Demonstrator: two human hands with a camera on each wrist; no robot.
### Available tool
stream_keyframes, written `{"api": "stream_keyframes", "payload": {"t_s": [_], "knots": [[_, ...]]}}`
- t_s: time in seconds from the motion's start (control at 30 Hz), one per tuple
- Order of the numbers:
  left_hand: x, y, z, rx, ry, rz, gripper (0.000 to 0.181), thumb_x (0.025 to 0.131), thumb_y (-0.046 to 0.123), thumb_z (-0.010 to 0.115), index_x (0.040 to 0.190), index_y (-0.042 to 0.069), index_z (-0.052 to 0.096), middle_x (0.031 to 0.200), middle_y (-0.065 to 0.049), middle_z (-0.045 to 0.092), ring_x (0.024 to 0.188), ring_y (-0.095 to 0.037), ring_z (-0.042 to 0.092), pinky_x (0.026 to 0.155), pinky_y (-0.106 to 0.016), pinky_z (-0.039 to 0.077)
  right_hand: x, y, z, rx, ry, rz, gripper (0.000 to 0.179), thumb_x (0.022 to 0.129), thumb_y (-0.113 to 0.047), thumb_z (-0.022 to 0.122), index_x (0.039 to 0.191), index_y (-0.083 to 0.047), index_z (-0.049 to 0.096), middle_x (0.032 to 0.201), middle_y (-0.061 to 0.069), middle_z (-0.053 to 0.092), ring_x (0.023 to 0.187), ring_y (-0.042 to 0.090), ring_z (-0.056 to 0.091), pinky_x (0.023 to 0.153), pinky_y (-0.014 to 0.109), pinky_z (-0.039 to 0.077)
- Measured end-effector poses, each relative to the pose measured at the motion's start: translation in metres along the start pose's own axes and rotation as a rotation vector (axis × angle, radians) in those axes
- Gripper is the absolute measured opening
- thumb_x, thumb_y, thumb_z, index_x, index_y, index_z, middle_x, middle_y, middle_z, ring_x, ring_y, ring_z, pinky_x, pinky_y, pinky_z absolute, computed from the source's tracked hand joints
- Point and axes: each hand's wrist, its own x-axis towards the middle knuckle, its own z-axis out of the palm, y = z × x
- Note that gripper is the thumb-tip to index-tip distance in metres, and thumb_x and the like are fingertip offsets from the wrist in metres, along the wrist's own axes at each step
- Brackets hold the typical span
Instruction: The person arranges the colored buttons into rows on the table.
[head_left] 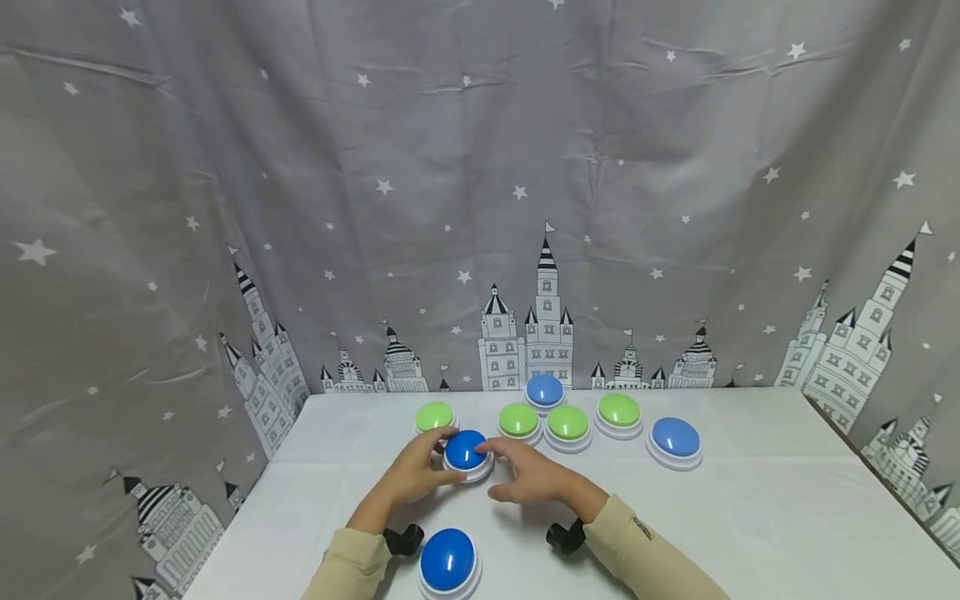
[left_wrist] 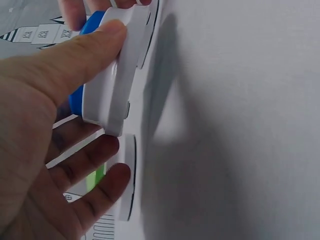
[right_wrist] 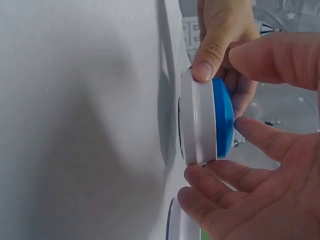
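Note:
My left hand [head_left: 411, 475] grips a blue dome push button [head_left: 465, 449] with a round white base. In the left wrist view, the thumb presses along the side of the white base [left_wrist: 107, 75], with fingers on the far side. My right hand [head_left: 532, 475] is at the button's right. The right wrist view shows its index fingertip against the blue dome [right_wrist: 223, 122] and other fingertips at the base's edge; its thumb stands apart from the button. Whether the base touches the table is hard to tell. Just behind it is a green push button [head_left: 435, 416], partly hidden.
Toward the back of the white table [head_left: 780, 500] are more green buttons [head_left: 567, 422] and two blue ones, one at the rear [head_left: 544, 389] and one at right [head_left: 676, 437]. Another blue button [head_left: 447, 559] lies in front, between the forearms. A grey castle-print curtain [head_left: 465, 208] hangs behind.

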Motion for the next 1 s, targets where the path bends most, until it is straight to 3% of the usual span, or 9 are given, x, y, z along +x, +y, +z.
{"api": "stream_keyframes", "payload": {"t_s": [0.27,1.0], "knots": [[-0.012,0.002,-0.005,-0.002,-0.022,-0.014,0.081,0.075,0.037,0.087,0.142,0.01,0.05,0.133,-0.004,0.058,0.109,-0.021,0.056,0.088,-0.039,0.052,-0.008,-0.006,0.005,0.023,-0.024,-0.038,0.064,0.084,-0.023,0.075,0.142,-0.012,0.05,0.148,0.006,0.045,0.14,0.025,0.037,0.115,0.048,0.027],[-0.029,0.005,-0.016,-0.027,-0.131,-0.02,0.077,0.067,0.043,0.091,0.13,0.015,0.057,0.112,0.003,0.06,0.093,-0.017,0.056,0.078,-0.026,0.054,-0.018,-0.018,0.01,0.007,-0.146,0.015,0.063,0.084,-0.03,0.073,0.142,-0.019,0.052,0.148,0.002,0.045,0.137,0.02,0.039,0.112,0.048,0.033]]}}
